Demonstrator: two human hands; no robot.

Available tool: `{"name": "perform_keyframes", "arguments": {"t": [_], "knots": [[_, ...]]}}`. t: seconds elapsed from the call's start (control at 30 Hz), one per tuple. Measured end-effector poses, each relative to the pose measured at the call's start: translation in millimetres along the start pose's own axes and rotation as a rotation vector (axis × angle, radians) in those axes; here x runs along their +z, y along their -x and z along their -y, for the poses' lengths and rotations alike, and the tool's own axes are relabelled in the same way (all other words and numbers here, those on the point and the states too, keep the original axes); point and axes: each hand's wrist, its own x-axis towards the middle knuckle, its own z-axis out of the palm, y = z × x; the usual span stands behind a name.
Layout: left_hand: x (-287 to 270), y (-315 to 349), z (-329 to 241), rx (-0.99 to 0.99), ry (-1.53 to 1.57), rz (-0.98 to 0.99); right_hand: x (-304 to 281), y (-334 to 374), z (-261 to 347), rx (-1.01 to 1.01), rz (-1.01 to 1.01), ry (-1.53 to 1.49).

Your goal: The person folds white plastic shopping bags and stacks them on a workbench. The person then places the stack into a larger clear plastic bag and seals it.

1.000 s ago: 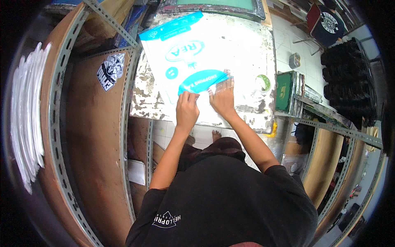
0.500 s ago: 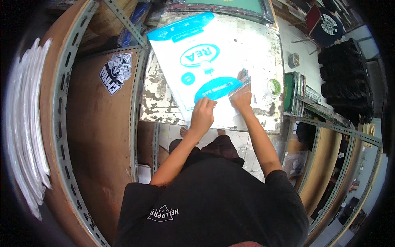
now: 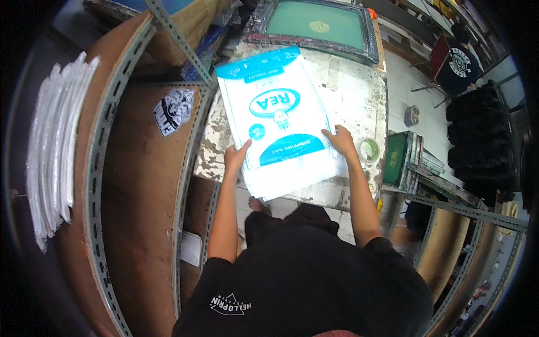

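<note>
A flat white and blue plastic packet point(image 3: 292, 126) lies tilted across the worn table point(image 3: 359, 98), its near end reaching past the front edge. White sheets or bags point(image 3: 297, 175) stick out of that near end. My left hand point(image 3: 236, 157) grips the packet's left side, thumb on top and fingers hidden beneath or against the edge. On the opposite side, my right hand point(image 3: 340, 141) holds the right edge in the same way. A roll of green tape point(image 3: 369, 150) lies on the table just right of my right hand.
A green screen-printing frame point(image 3: 317, 27) lies across the table's far end. At left stands a metal-framed wooden shelf point(image 3: 140, 185) with white plastic packs point(image 3: 59, 146). More green frames point(image 3: 400, 160) lean at right. Further right are a person point(image 3: 461, 62) and black stacks point(image 3: 477, 137).
My hands have moved apart to the packet's two sides, the right letting go of the clear plastic near its end. The packet now lies nearer me and straighter, its near end past the table edge.
</note>
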Motion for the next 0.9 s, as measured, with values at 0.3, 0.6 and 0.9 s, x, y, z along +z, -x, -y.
{"name": "perform_keyframes", "arguments": {"t": [0.3,0.6,0.9], "knots": [[18,91,-190,0.449,0.150,-0.028,17,15,0,0.224,0.697,-0.765],[190,96,-301,0.747,-0.770,-0.026,154,185,71,0.083,1.072,-1.200],[191,57,-82,0.674,-0.150,-0.091,92,243,39,-0.658,1.175,-0.666]]}}
